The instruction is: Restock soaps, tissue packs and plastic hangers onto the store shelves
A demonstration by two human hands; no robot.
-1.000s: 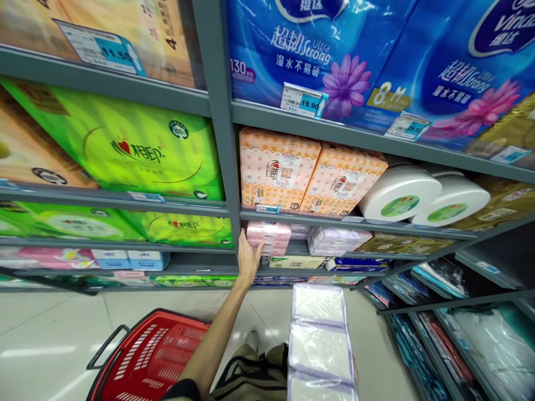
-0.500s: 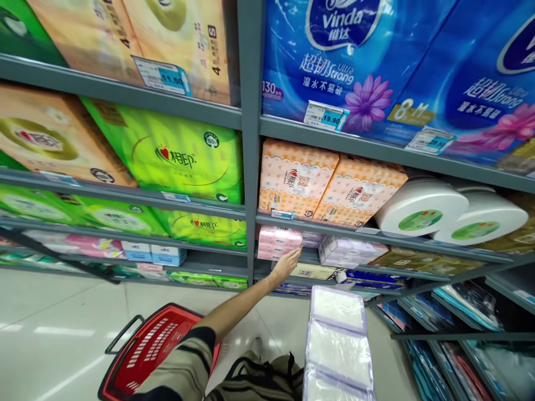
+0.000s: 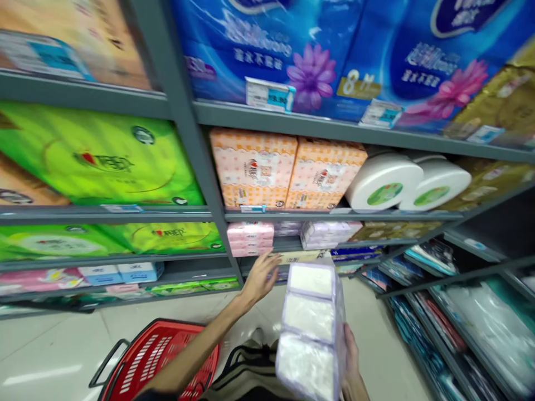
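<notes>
A long pack of tissues (image 3: 311, 317) in clear, purple-edged wrap stands out in front of my body. My right hand (image 3: 350, 351) grips it from its right side, with the fingers partly behind it. My left hand (image 3: 261, 277) is left of the pack with its fingers apart, holding nothing, just below the pink tissue pack (image 3: 251, 239) on a lower shelf. Beside that pink pack, lilac packs (image 3: 326, 234) lie on the same shelf.
A red shopping basket (image 3: 167, 351) is on the floor at lower left. Grey shelving (image 3: 184, 117) holds green packs (image 3: 108, 161), orange-checked packs (image 3: 259, 170), blue packs (image 3: 267, 55) and white rolls (image 3: 384, 181). Another rack (image 3: 460, 273) with bagged goods stands at right.
My left hand has drawn back from the pink pack and its fingers have spread. The held pack has moved left, and my right hand has come into view. The view has shifted right.
</notes>
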